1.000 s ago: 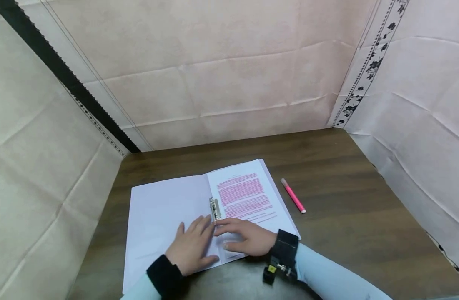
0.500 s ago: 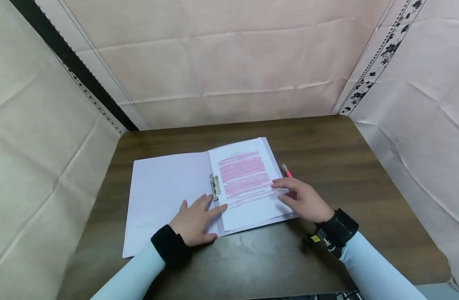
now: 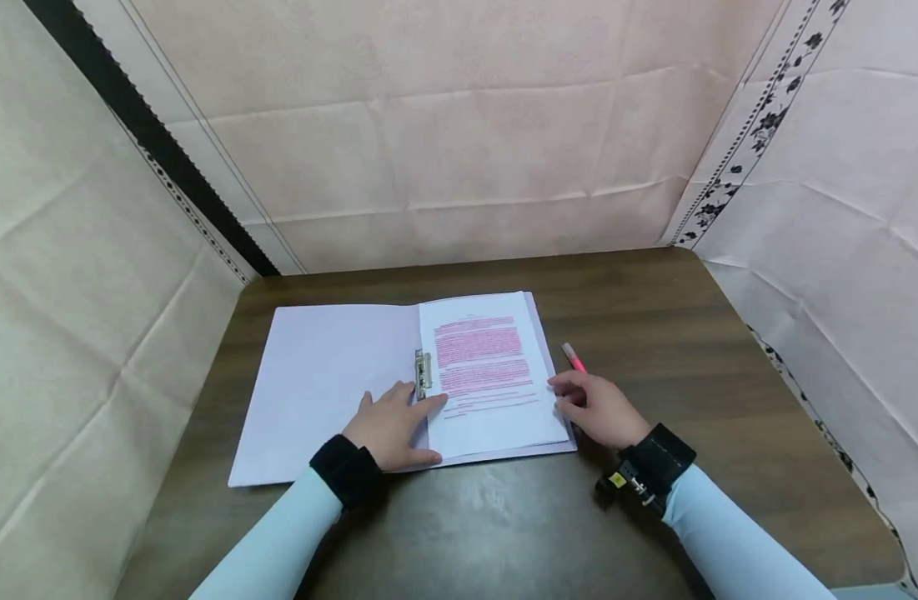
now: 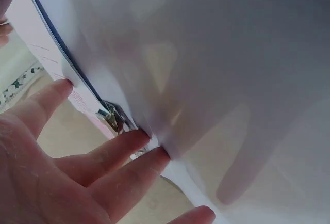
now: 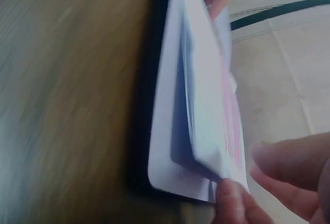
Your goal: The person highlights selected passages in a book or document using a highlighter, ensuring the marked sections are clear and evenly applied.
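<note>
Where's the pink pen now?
In the head view, the pink pen lies on the table just right of the open folder, its lower part hidden by the right hand.

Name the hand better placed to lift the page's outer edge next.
The right hand, I'd judge: its fingers are at the outer edge of the page, while the left hand lies spread by the clip, at its opposite side.

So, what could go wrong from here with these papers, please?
The right hand touches the papers, whose lifted edge might crease if handled carelessly. The pen lies close beside that hand, so it could be knocked away. The clip sits at the fold of the folder, so a strong pull might tear the papers there.
</note>
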{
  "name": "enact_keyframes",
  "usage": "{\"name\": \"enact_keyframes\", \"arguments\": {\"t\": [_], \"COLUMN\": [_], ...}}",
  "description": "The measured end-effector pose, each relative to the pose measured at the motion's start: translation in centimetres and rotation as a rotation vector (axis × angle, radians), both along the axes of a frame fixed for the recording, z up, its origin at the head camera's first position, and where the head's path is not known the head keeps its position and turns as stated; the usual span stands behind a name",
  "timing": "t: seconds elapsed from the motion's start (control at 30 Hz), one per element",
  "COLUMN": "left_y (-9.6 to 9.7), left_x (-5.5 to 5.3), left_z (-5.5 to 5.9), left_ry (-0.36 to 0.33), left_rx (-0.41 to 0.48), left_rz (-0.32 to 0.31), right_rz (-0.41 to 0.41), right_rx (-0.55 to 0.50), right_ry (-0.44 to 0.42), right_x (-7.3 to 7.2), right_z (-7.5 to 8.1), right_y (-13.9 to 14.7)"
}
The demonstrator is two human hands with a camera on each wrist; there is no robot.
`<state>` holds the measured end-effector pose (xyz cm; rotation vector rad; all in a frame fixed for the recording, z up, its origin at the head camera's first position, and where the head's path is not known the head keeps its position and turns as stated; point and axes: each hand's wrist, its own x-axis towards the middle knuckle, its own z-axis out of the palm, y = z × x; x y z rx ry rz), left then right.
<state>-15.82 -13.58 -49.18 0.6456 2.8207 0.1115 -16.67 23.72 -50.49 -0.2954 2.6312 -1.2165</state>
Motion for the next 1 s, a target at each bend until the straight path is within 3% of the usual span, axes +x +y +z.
{"name": "enact_keyframes", "arguments": {"t": [0.23, 0.4, 0.7, 0.87, 1.0], "left_y": [-0.4, -0.3, -0.1, 0.0, 0.1], "left_x": [-0.8, -0.8, -1.4, -1.9, -1.7], "left_z": [-0.1, 0.4, 0.8, 0.8, 1.0], "left_ry": [-0.005, -0.014, -0.027, -0.007, -0.009], "left_rx": [0.000, 0.026, 0.046, 0.108, 0.155], "left_rz": [0.031, 0.039, 0.046, 0.065, 0.079], "right_rz": [0.016, 0.043, -0.017, -0.049, -0.048], "right_rx": [-0.205, -0.256, -0.196, -0.150, -0.105], "right_ry": [-0.144, -0.211, -0.130, -0.046, -0.034], "right_x": [-0.4, -0.5, -0.8, -0.9, -0.8], "right_z": [-0.2, -0.5, -0.5, -0.5, -0.6], "right_y": [-0.1, -0.4, -0.9, -1.5, -1.6]}}
